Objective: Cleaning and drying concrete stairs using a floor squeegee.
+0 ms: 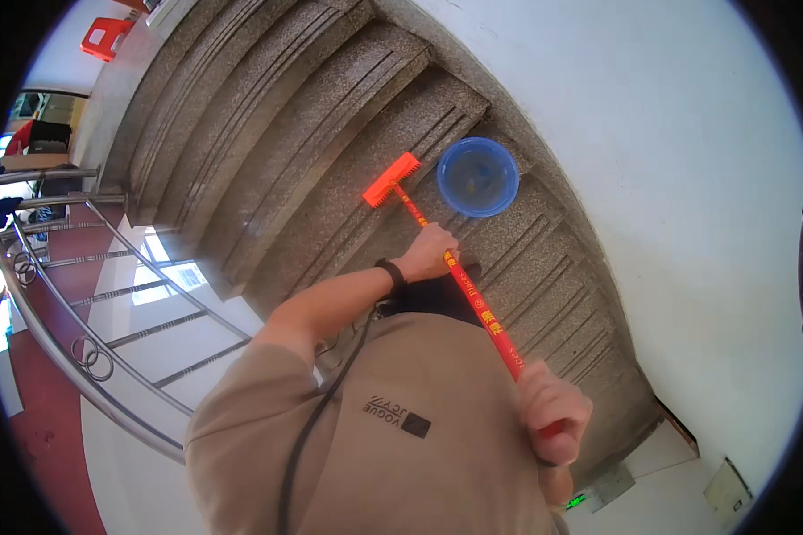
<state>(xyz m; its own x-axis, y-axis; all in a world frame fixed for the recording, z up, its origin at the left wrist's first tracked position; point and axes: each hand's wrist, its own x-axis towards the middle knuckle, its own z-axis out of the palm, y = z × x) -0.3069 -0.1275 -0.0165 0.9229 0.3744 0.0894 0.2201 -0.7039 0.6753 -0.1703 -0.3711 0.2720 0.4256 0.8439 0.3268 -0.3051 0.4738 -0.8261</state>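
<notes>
My left hand (pixel 426 253), with a dark band at the wrist, is closed round the red handle of a long scrub brush (pixel 484 312). Farther down the same handle, close to my body, my right hand (pixel 553 406) is wrapped round its end. The brush's orange head (pixel 391 179) has short bristles and lies against a speckled stone stair tread. Just right of the head stands a round blue plastic bucket (pixel 478 143), which looks to hold some cloudy liquid.
Curved stone stairs (pixel 268 98) with grooved strips sweep round me. A white wall (pixel 687 160) borders them on the right. At the left runs a metal railing (pixel 89 383) with ring ornaments. An orange-red plastic stool (pixel 107 38) stands at the upper left.
</notes>
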